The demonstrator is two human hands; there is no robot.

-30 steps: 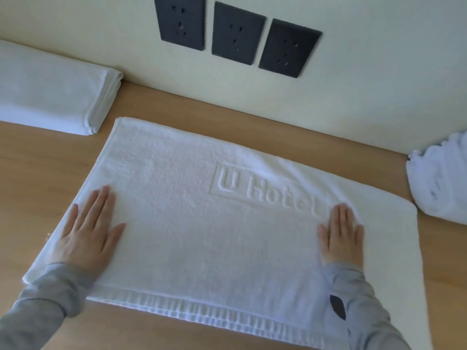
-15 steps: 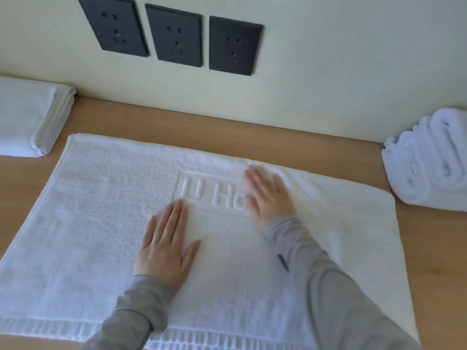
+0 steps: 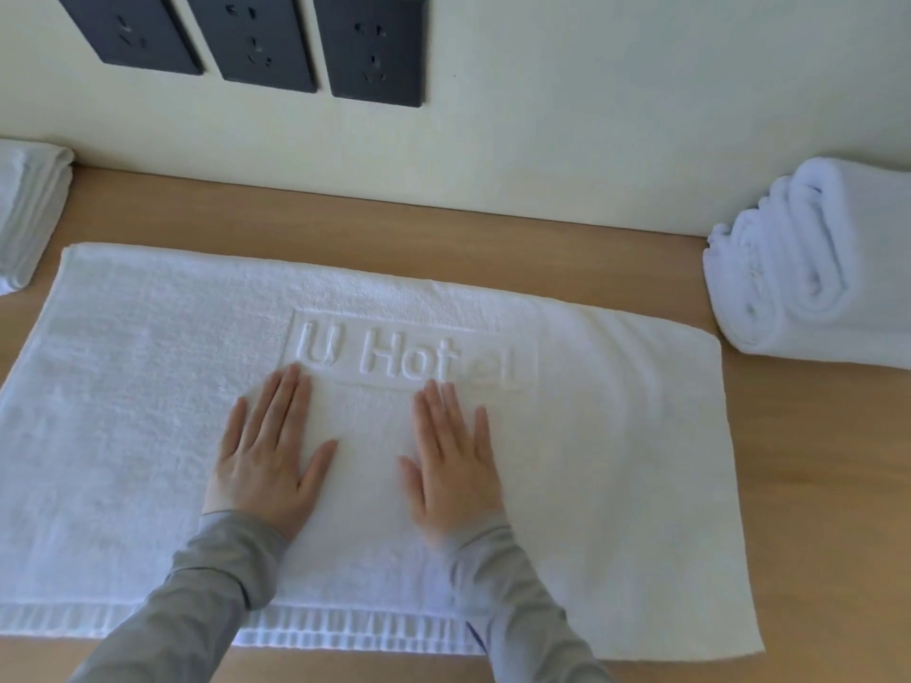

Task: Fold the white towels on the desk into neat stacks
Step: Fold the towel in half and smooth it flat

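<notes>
Far left, at the frame edge: folded towels (image 3: 27, 214) stacked on the desk (image 3: 394, 239), only partly in view, just beside the spread towel's far-left corner but apart from it. Centre: the towel (image 3: 123, 436) lies flat and open across the desk, long side parallel to the wall (image 3: 591, 115), ribbed hem along the near edge, embossed "U Hotel" logo (image 3: 411, 354) in a raised frame near the middle. Left hand (image 3: 268, 460) rests palm-down on the towel just below the "U", fingers straight and together, thumb splayed, gripping nothing. Right hand (image 3: 451, 465) likewise flat and open just below "Hot", holding nothing (slightly blurred). Grey sleeves (image 3: 197, 608) cross the near hem. Above, on the wall: three dark sockets (image 3: 256, 39) in a row. Far right: rolled towels (image 3: 813, 268) lying against the wall, near the towel's far-right corner, not touching it.
</notes>
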